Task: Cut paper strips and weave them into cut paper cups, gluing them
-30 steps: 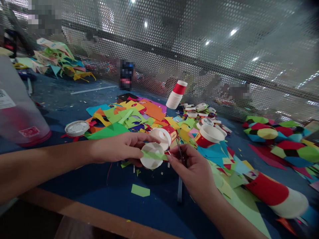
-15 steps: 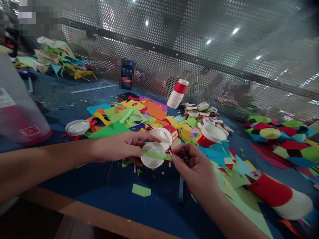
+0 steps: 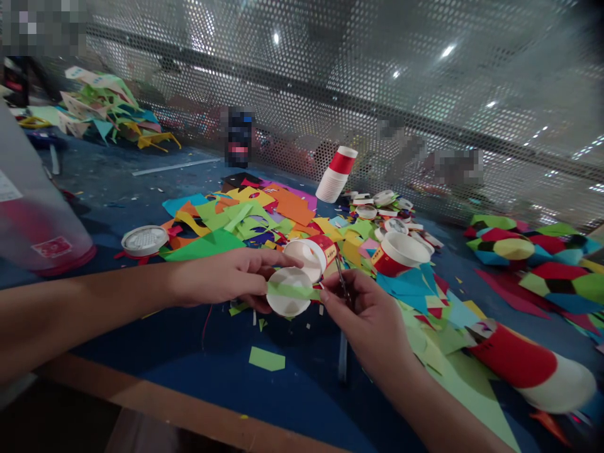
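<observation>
My left hand [image 3: 240,277] is closed on the left edge of a small white paper cup base [image 3: 289,308], tilted so its round face shows. A light green paper strip [image 3: 290,290] runs across that face. My right hand [image 3: 365,308] pinches the strip's right end between thumb and finger. A slim dark tool [image 3: 343,280] also sits in its fingers; its kind is unclear. Just behind the base, a red and white paper cup [image 3: 323,251] lies on its side, partly hidden by my left fingers.
Coloured paper scraps [image 3: 250,214] cover the middle of the blue table. A cup stack [image 3: 336,175] and another paper cup [image 3: 401,255] stand beyond my right hand. More stacked cups [image 3: 528,362] lie at right. A translucent container [image 3: 42,207] stands at left, near a round white piece [image 3: 144,241].
The view has shifted slightly. Both hands hold nearly the same pose, with the cup base and green strip between them; the dark tool in my right hand has tilted a little.
</observation>
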Available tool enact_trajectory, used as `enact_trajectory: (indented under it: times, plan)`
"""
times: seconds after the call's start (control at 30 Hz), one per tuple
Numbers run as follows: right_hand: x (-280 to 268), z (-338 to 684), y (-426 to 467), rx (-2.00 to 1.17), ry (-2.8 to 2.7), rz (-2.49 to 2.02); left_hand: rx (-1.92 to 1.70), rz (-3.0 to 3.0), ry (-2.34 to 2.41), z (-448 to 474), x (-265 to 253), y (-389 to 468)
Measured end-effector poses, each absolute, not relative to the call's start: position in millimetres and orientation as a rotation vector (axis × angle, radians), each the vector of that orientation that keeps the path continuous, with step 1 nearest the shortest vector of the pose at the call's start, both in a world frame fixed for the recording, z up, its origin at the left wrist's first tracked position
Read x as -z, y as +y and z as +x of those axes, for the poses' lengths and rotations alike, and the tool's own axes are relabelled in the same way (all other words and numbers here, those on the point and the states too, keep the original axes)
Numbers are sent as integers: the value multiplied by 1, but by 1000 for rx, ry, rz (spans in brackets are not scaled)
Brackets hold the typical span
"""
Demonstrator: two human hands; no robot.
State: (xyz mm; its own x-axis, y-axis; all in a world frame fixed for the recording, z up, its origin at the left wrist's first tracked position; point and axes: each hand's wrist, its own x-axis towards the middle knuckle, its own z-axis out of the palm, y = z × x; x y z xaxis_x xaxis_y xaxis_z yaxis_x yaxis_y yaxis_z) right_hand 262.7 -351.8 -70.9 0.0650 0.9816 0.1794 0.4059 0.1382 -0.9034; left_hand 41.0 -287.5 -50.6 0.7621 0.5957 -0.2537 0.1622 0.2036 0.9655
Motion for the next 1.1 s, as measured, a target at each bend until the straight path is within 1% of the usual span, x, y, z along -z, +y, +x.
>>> enact_trajectory:
  times: [0.63, 1.1]
  plan:
    - [68, 256, -351, -760, -1464, -1409, -338, 1294, 651, 42, 44, -291]
    - [71, 255, -353, -792, -1495, -1400, -355, 1436, 652, 41, 58, -285]
